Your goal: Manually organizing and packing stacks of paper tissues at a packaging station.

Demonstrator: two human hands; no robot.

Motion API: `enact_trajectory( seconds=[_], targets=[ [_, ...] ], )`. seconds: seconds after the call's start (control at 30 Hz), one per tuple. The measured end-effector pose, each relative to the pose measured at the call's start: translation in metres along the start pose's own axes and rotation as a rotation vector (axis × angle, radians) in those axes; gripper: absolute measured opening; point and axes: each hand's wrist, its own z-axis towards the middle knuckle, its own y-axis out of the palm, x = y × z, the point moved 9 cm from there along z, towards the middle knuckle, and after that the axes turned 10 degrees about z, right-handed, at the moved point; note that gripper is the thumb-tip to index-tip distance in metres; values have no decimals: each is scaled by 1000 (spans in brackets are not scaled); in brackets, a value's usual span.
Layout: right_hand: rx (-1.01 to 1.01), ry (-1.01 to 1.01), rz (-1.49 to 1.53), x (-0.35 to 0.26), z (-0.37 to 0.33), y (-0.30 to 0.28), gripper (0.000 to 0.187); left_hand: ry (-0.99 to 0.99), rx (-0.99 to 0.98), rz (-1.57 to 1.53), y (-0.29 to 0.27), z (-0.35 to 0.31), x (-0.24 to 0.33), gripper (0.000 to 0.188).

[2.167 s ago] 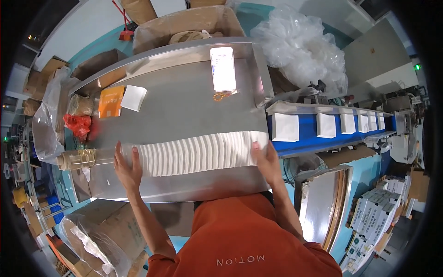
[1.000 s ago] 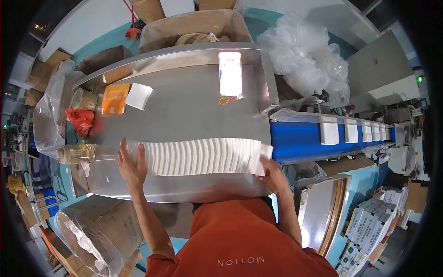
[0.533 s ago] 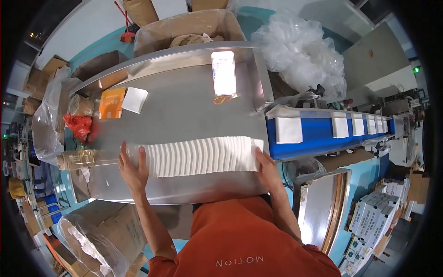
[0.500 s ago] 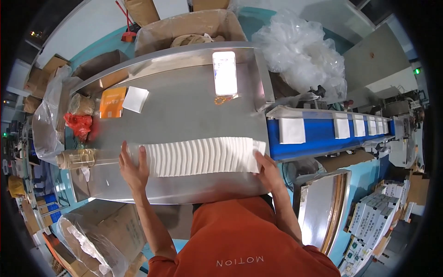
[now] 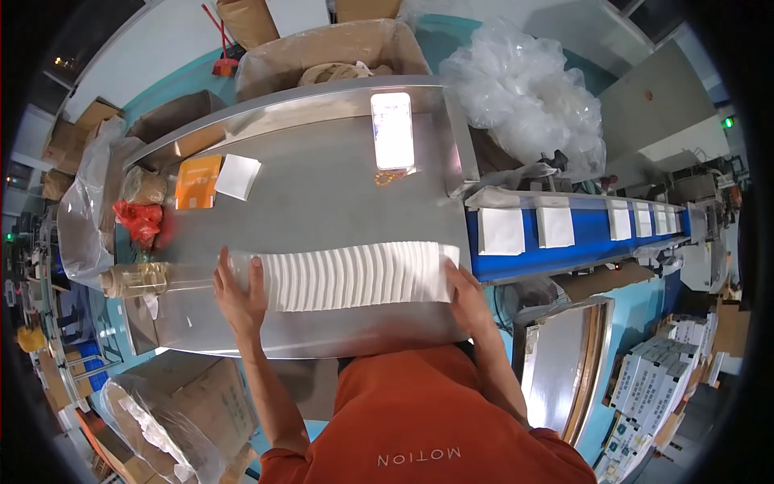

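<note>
- Head view, looking down over the person's shirt: a big metal table [image 5: 314, 181] fills the middle, and everything below is placed by the clock around the napkin row.
- Blue conveyor belt [image 5: 592, 242] toward three o'clock, running off from the table, with folded white napkins [image 5: 501, 231] spaced along it.
- Heap of clear plastic bags [image 5: 524, 97] between one and two o'clock, beyond the table's corner.
- Row of white napkins [image 5: 355, 276] lying on the table near the person, standing packed in a wavy line from nine to three.
- Left hand [image 5: 240, 300] at nine o'clock, spread open, thumb beside the row's end.
- Right hand [image 5: 472, 300] at three o'clock, fingertips against that end; I can't tell whether it pinches.
- Lit phone [image 5: 393, 131] near twelve.
- Orange packet [image 5: 198, 182] at ten.
</note>
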Motion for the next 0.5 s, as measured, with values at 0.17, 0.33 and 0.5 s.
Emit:
enact_trajectory(
  seconds=[0.17,0.33,0.5],
  targets=[
    [-41,79,-18,10,6,-45,30,14,1,-3,0,0,3,60],
    [80,-164,18,-10,10,-35,45,36,-24,-21,3,1,14,60],
    [-40,-338,-499,-25,2,29,57,14,-36,-42,4,-1,15,59]
  ],
)
